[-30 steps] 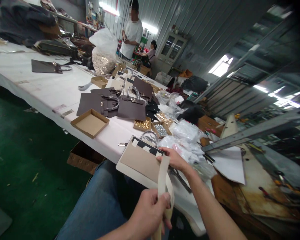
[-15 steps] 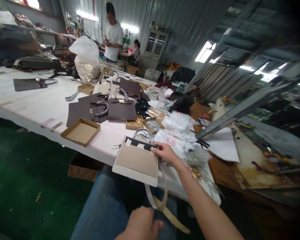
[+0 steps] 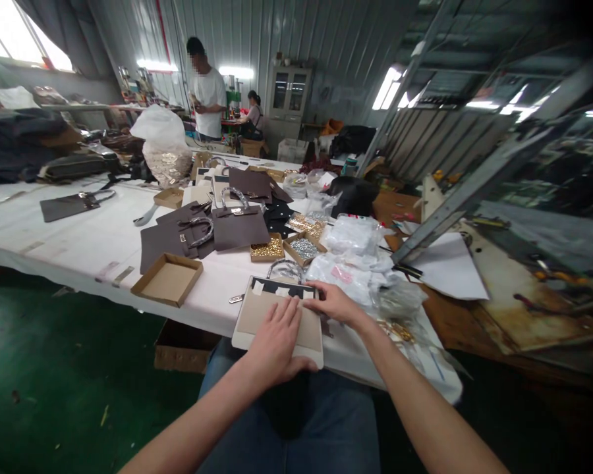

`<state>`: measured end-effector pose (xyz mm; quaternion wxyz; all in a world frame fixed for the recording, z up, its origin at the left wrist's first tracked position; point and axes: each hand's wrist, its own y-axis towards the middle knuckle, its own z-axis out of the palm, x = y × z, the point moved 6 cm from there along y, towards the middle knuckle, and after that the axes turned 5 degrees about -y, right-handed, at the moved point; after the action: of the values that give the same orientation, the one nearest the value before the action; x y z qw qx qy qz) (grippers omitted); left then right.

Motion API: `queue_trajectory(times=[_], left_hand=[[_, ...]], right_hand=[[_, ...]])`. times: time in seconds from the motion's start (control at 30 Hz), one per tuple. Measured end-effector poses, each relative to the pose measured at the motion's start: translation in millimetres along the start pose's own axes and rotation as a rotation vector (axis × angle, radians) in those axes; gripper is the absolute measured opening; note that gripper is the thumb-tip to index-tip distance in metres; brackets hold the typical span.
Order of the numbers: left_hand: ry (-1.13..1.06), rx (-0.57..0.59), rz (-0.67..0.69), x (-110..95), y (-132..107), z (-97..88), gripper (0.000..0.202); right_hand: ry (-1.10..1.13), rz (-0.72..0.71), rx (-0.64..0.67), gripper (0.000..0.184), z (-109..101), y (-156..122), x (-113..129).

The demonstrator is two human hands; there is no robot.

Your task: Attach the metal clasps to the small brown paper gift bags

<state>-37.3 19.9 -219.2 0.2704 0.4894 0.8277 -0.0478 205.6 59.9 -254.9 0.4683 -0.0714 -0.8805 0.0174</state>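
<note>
A beige handbag panel (image 3: pixel 251 316) with a pale border lies at the table's near edge. Bits of white tape cross the dark strip along its top, and a wrapped handle (image 3: pixel 285 268) sticks out beyond. My left hand (image 3: pixel 277 339) rests flat on the panel's middle, fingers stretched out and thumb apart near the lower edge. At the upper right corner, my right hand (image 3: pixel 335 303) grips the panel's edge, thumb on top; its other fingers are partly hidden. A small metal clasp piece (image 3: pixel 236 299) shows by the panel's left side.
Left of the panel stands a shallow cardboard tray (image 3: pixel 168 280). Boxes of gold studs (image 3: pixel 267 248) and silver studs (image 3: pixel 304 248) sit beyond, near dark brown handbag panels (image 3: pixel 240 227). Plastic bags (image 3: pixel 353 237) crowd the right. A slanted metal post (image 3: pixel 435 224) rises there. Two people are farther back.
My left hand has come up from over my lap and now lies on the panel. The pale strap that dangled below the panel no longer shows. My right hand keeps its corner.
</note>
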Motion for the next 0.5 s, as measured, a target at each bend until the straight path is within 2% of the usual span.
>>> queue_trajectory(times=[0.07, 0.13, 0.27, 0.37, 0.5], left_hand=[[0.037, 0.066, 0.003, 10.8, 8.8, 13.4, 0.140], [0.073, 0.089, 0.011, 14.4, 13.2, 20.1, 0.143], [0.124, 0.080, 0.032, 8.6, 18.1, 18.0, 0.143], [0.125, 0.087, 0.039, 9.0, 19.8, 15.6, 0.144], [0.074, 0.116, 0.083, 24.0, 14.6, 21.0, 0.151]], right_hand=[[-0.031, -0.067, -0.041, 0.070, -1.2, -0.1, 3.3], [-0.051, -0.054, -0.073, 0.062, -1.0, 1.2, 3.0], [-0.074, 0.030, -0.095, 0.044, 1.6, 8.4, 0.0], [-0.050, 0.043, -0.105, 0.044, 2.1, 15.1, -0.7], [-0.025, 0.010, -0.137, 0.048, 0.4, 13.9, 1.2]])
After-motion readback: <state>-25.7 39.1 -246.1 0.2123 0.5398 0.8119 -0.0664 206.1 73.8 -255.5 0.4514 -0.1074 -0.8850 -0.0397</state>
